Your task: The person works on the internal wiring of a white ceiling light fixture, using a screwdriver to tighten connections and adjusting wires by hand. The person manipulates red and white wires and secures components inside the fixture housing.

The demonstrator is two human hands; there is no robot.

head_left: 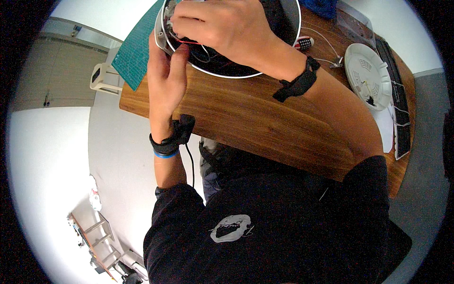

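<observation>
At the top of the head view stands a round white housing [236, 76] with a dark inside, on the wooden table. My left hand [166, 78] grips its left rim, the thumb on the inner edge and the fingers outside, partly hidden. Reaching over the opening, my right hand [222, 23] has its fingers bent and pressed together at the inner left wall. Small parts sit there, and whatever the fingertips pinch is hidden. A thin red wire [189, 43] and a pale wire [204, 54] show just below the right fingers.
A green cutting mat [135, 59] lies left of the housing. To the right are a red, black and white object [305, 43], a white cable, a round vented white cover [368, 75] and a long black strip [399, 109]. A pale stool [105, 78] stands beyond the table's left edge.
</observation>
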